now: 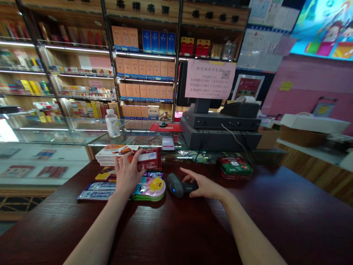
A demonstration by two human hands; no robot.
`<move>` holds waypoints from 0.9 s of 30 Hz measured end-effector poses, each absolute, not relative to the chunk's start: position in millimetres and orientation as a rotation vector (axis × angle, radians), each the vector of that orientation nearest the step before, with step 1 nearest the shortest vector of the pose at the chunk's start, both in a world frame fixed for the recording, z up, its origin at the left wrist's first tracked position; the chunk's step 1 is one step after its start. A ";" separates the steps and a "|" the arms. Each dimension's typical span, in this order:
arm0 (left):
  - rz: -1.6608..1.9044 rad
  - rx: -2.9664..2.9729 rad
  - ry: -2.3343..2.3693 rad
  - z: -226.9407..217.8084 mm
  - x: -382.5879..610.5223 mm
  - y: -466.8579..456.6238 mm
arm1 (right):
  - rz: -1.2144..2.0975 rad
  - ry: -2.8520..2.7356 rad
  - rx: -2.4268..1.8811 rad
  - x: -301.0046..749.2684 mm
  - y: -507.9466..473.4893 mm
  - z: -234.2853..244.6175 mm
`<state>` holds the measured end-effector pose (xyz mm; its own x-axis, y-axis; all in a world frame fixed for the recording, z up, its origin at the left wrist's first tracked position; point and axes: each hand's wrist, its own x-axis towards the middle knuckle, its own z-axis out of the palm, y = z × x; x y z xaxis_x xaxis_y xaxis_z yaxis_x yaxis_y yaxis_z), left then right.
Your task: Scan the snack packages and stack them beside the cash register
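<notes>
Head view, and here's the dark grey plastic handheld scanner, blue light on its rounded head, lying on the dark reddish-brown wooden desk. It's crosswise: long axis running left to right, head to the left, handle pointing straight at the right hand. That's the relation that counts, and the right hand is clearly the nearer one, right at the scanner's handle end. Its grip is curled loosely about that handle, thumb on the near side, index finger raised and reaching over the far side; how firmly it presses, if at all, I cannot tell.

Over to the left hand, left of the scanner and a little beyond it! It lies across the left end of a dark red oblong packet with a white barcode label, fingers partly spread; whether this grip squeezes, I can't say. That packet lies crosswise too, beyond the scanner and to its left. Farther left, a stack of flat white-and-orange boxes. Just left of the scanner's head, rounded pastel packs with a yellow chick; past those, slim blue-and-white packets. And out beyond the scanner's right, a small pile of green-and-red packets, well apart.
</notes>
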<state>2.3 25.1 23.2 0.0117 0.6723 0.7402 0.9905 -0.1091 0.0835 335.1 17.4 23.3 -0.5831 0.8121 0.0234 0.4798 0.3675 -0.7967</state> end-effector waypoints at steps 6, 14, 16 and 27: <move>-0.912 -1.831 -1.706 23.7 2.9 24.6 | 1.085 -2.261 -1.138 331.4 18.0 18.3; -0.896 -1.826 -1.703 25.4 6.4 23.0 | 1.068 -2.261 -1.175 331.5 16.6 19.6; -0.914 -1.833 -1.673 26.7 8.4 22.3 | 1.120 -2.189 -1.148 329.4 15.2 23.3; -0.986 -2.007 -1.453 29.7 33.1 17.0 | 0.997 -1.541 -0.971 285.4 27.0 23.5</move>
<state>33.1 17.0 29.7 0.1807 0.6056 0.7749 0.9437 -0.3286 0.0367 285.4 27.0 23.5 -0.1596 0.9353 0.3158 0.0948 0.3329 -0.9382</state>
